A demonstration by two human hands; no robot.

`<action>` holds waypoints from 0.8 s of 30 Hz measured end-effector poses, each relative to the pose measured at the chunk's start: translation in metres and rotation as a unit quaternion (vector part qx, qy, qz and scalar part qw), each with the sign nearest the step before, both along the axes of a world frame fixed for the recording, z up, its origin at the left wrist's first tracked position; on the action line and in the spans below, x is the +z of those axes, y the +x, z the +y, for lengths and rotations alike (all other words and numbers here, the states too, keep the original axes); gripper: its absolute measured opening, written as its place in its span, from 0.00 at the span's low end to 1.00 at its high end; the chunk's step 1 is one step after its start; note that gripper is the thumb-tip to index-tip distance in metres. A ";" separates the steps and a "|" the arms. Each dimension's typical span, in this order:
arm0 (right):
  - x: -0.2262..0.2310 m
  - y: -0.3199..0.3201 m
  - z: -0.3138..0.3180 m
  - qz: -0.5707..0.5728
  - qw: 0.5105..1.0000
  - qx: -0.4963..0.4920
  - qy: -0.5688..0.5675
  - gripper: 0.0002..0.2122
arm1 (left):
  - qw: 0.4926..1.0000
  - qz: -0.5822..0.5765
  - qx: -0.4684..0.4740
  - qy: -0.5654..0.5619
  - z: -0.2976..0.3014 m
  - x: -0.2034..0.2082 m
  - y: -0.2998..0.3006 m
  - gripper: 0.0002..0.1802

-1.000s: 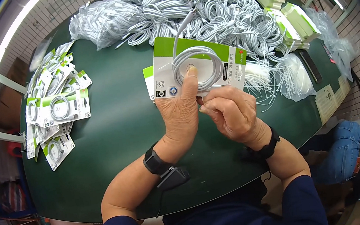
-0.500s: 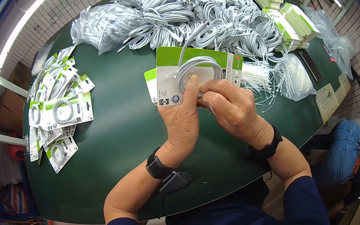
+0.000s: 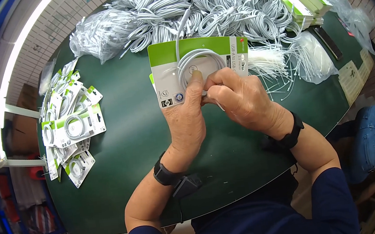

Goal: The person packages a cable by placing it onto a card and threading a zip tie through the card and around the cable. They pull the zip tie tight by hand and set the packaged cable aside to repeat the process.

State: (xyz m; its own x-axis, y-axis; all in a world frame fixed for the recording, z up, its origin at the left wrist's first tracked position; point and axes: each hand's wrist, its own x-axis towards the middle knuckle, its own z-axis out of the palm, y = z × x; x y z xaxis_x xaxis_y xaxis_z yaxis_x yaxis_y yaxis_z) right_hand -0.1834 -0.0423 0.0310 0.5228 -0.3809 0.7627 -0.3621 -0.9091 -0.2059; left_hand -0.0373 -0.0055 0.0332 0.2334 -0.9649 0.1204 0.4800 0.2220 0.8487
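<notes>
My left hand (image 3: 185,125) is closed on a green-and-white packaging card (image 3: 165,73), its thumb pressing on the coiled grey-white cable (image 3: 198,52) that lies against the card's face. One cable end sticks up past the card's top edge. Another green-topped card edge peeks out behind at the left. At the coil's lower side, my right hand (image 3: 247,100) pinches a thin white cable tie (image 3: 220,107), whose tail shows below the fingers. The spot where the tie meets the coil is hidden by my fingers.
Several carded cables (image 3: 74,127) overlap at the table's left. A large heap of coiled cables (image 3: 226,14) fills the far side, beside a bagged bunch (image 3: 104,33). To the right lie loose white cable ties (image 3: 267,62), stacked cards (image 3: 297,3) and a dark phone-like slab (image 3: 328,42).
The whole view has shifted slightly, with the table items appearing displaced. Both hands keep their hold at the coil; the right fingers have shifted only a little.
</notes>
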 end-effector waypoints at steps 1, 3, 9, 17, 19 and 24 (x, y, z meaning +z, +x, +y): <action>-0.002 -0.001 -0.002 -0.008 1.000 0.005 0.004 0.14 | 1.000 -0.006 -0.004 -0.003 -0.001 0.001 0.000 0.22; -0.004 -0.004 -0.002 -0.019 1.000 0.007 0.009 0.13 | 1.000 -0.010 -0.009 -0.003 -0.002 -0.003 -0.002 0.22; 0.005 -0.007 0.003 -0.001 1.000 -0.004 0.018 0.13 | 1.000 -0.010 0.003 -0.027 0.000 -0.004 -0.002 0.24; 0.005 -0.009 0.001 -0.011 1.000 0.001 0.025 0.11 | 0.998 -0.037 -0.039 -0.019 0.002 -0.008 0.002 0.32; 0.004 -0.010 0.001 -0.017 0.999 0.004 0.029 0.10 | 0.998 -0.042 -0.036 -0.013 0.002 -0.008 0.000 0.33; 0.003 -0.011 0.004 -0.021 0.998 -0.021 0.058 0.13 | 1.000 -0.010 -0.010 0.000 0.001 -0.010 -0.006 0.31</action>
